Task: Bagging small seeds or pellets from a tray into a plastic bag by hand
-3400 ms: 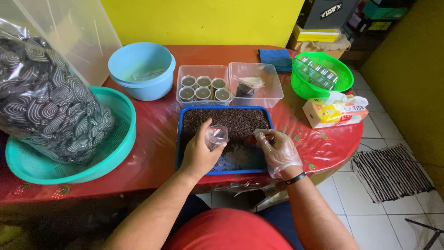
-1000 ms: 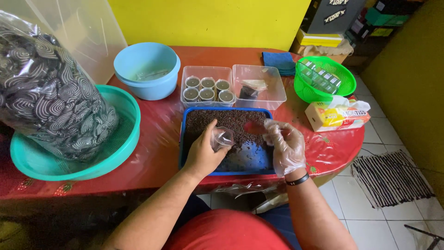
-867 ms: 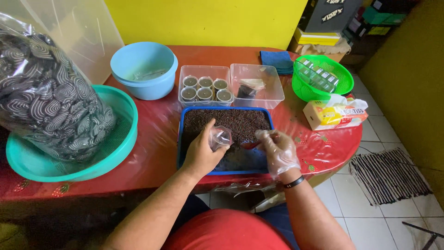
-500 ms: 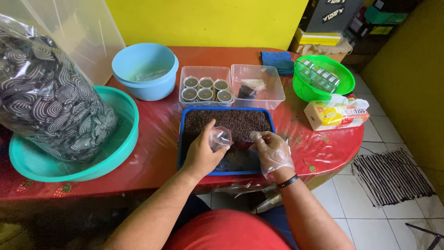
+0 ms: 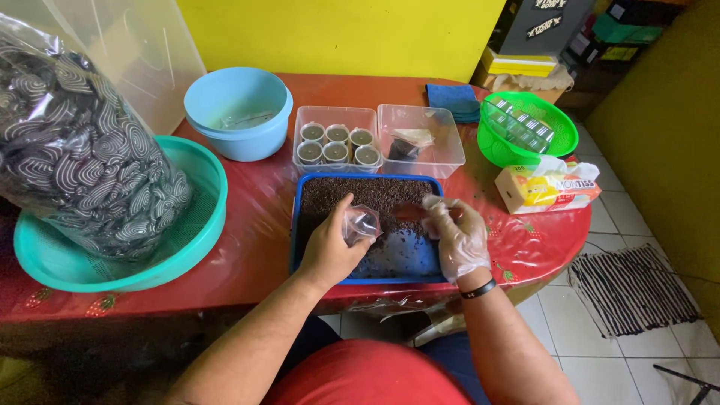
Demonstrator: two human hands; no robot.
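My left hand (image 5: pixel 328 251) holds a small clear plastic cup (image 5: pixel 361 223) tilted over a blue tray (image 5: pixel 296 236) filled with dark brown granules (image 5: pixel 367 196). My right hand (image 5: pixel 457 238), in a thin clear glove, hovers over the tray's right side with its fingers pinched together next to the cup. Whether it holds granules I cannot tell. Behind the tray stands a clear box (image 5: pixel 313 115) with several small filled cups (image 5: pixel 335 144).
On the red table (image 5: pixel 255 225): a second clear box (image 5: pixel 442 142), a light blue bowl (image 5: pixel 238 112), a teal basin (image 5: pixel 196 225) holding a big bag of patterned lids (image 5: pixel 82 165), a green basket (image 5: pixel 525 127), a tissue pack (image 5: pixel 544 187), a blue cloth (image 5: pixel 454 100).
My gloved right hand has dipped to the granules and come back up beside the cup. My left hand has kept the cup in place over the tray.
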